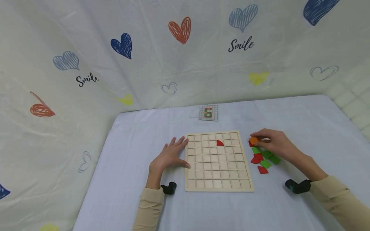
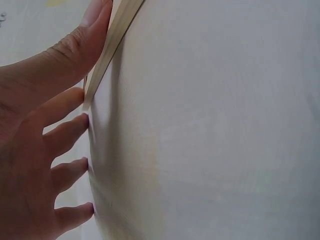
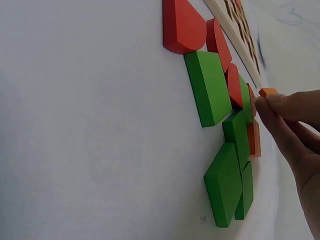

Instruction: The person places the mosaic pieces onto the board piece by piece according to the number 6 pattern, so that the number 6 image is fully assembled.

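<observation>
A light wooden grid board (image 1: 216,166) lies on the white cloth, with one red quarter-round tile (image 1: 220,143) in a cell of its second row from the top. My left hand (image 1: 170,155) has its fingers spread at the board's left edge; the thumb rests on the rim. To the right of the board, my right hand (image 1: 273,143) pinches an orange tile (image 1: 253,140) between thumb and fingertips, over the loose pieces. In the right wrist view that orange tile (image 3: 268,92) shows just past the thumb tip. Below it lie red tiles (image 3: 184,27) and green tiles (image 3: 224,185).
A small gridded pattern card (image 1: 208,113) with a coloured figure lies behind the board. Another orange tile (image 3: 254,138) sits among the loose pieces. A white curtain (image 1: 150,57) printed with hearts hangs behind the table.
</observation>
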`<state>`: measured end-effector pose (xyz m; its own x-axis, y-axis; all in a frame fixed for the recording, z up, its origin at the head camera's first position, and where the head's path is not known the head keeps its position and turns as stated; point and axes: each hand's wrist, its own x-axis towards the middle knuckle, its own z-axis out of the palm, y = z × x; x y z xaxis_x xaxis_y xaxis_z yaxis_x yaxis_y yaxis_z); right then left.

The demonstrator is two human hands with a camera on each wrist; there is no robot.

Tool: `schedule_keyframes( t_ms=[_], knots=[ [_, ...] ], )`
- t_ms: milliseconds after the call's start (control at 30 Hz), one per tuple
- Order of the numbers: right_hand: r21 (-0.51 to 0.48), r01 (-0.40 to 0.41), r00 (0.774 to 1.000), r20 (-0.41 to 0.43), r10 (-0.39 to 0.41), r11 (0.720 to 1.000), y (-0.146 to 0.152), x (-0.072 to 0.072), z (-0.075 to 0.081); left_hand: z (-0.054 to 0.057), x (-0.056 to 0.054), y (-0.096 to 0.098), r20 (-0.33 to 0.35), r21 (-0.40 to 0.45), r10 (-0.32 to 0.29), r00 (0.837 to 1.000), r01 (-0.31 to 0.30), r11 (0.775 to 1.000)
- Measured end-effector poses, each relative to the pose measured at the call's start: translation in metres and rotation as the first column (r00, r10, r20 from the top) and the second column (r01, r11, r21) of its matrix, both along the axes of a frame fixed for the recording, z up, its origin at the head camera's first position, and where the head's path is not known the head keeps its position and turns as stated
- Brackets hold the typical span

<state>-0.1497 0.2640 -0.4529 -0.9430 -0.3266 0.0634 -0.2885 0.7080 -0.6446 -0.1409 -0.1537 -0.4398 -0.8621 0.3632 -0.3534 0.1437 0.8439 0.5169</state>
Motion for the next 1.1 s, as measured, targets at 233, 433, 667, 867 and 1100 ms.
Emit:
schedule_keyframes(
  t_ms=[233, 433, 667, 867, 1100],
  knots=[
    [0.004, 0.011, 1.000, 0.024, -0.011, 1.000, -0.014, -0.003, -0.001, -0.002, 0.000, -0.001, 0.007, 0.008, 0.000, 1.000, 0.000, 1.000],
    [0.006, 0.015, 0.999, 0.029, -0.015, 1.000, -0.024, -0.005, 0.000, -0.002, 0.000, -0.001, 0.010, 0.000, -0.004, 1.000, 0.004, 1.000],
    [0.016, -0.005, 0.999, 0.032, 0.004, 1.000, -0.037, -0.009, 0.004, -0.002, -0.001, -0.001, 0.006, 0.000, 0.000, 1.000, 0.000, 1.000],
    [0.008, -0.049, 0.999, 0.003, 0.049, 0.999, -0.049, -0.013, 0.003, -0.001, 0.000, -0.001, 0.013, -0.004, -0.002, 1.000, 0.002, 1.000],
    [-0.011, -0.102, 0.994, -0.038, 0.101, 0.995, -0.059, -0.015, 0.000, -0.001, -0.001, -0.001, 0.008, -0.010, -0.003, 1.000, 0.003, 1.000]
  ],
)
